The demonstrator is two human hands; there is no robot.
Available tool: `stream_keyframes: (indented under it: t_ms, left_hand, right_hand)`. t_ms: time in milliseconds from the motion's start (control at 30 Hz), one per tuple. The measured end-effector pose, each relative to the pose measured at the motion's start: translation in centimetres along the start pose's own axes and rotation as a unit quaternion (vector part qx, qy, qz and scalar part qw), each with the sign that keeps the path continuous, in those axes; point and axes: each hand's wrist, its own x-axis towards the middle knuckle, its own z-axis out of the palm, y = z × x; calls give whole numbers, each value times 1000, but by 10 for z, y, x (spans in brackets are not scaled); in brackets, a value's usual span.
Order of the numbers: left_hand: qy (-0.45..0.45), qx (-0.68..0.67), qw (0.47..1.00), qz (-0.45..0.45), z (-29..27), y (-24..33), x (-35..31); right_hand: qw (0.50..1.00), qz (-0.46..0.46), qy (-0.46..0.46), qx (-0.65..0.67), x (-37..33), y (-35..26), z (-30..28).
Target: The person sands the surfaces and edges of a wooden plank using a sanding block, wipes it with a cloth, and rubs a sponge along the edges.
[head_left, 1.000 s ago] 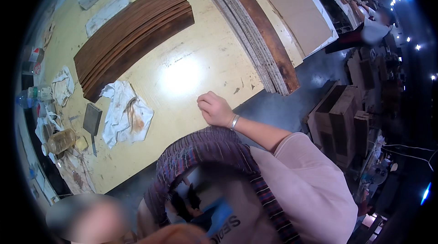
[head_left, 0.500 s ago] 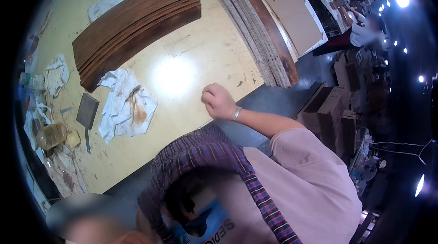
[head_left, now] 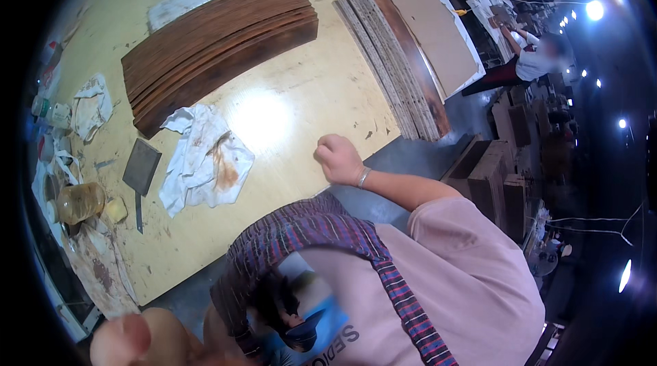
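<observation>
My right hand [head_left: 339, 159], with a silver band at the wrist, rests as a fist on the near edge of the pale yellow table [head_left: 287, 109]. Nothing shows in its curled fingers. My left hand [head_left: 126, 342] is a blur at the lower left corner, close to the camera, and its fingers cannot be made out. On the table between them lies a crumpled white cloth [head_left: 202, 167] with brown stains. Left of the cloth is a flat dark paddle-shaped tool [head_left: 142, 167] with a thin handle. Behind the cloth sits a stack of curved brown wooden strips [head_left: 219, 44].
A jar of amber liquid [head_left: 81, 203], a yellow sponge [head_left: 116, 210] and another white rag [head_left: 91, 107] occupy the left edge. More long strips [head_left: 387, 58] and a brown panel [head_left: 431, 31] lie at the right. Beyond, a person [head_left: 537, 58] stands by another table.
The view has shifted slightly, so the table's things sit a little lower and to the right. My left hand has moved at the lower left; my right fist stays on the table edge.
</observation>
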Motion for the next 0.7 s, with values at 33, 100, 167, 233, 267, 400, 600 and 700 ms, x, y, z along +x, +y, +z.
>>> stream_keyframes:
  t_ms: [33, 100, 167, 233, 267, 400, 600, 700]
  left_hand:
    - [-8, -5, 1000, -5, -2, -3, -1]
    - [-44, -54, 994, -87, -10, 0, 1]
    - [-46, -57, 995, -63, -11, -9, 2]
    - [-50, -48, 997, -38, -11, -13, 3]
    - [-56, -42, 997, -27, -9, -14, 5]
    - [-95, -19, 995, -15, -10, -15, 15]
    - [-351, 110, 930, 2, -31, -13, 46]
    - [-264, 22, 960, 89, -15, -29, 33]
  right_hand:
    - [1000, 2, -4, -5, -1, 0, 0]
    - [1000, 7, -7, -9, 0, 0, 0]
    - [1000, 6, -7, -4, -1, 0, 1]
    - [1000, -2, -3, 9, 0, 1, 2]
    - [1000, -5, -3, 10, 1, 0, 1]
    - [1000, -2, -10, 1, 0, 1, 1]
    - [1000, -12, -3, 3, 1, 2, 1]
    - [1000, -19, 3, 10, 3, 2, 0]
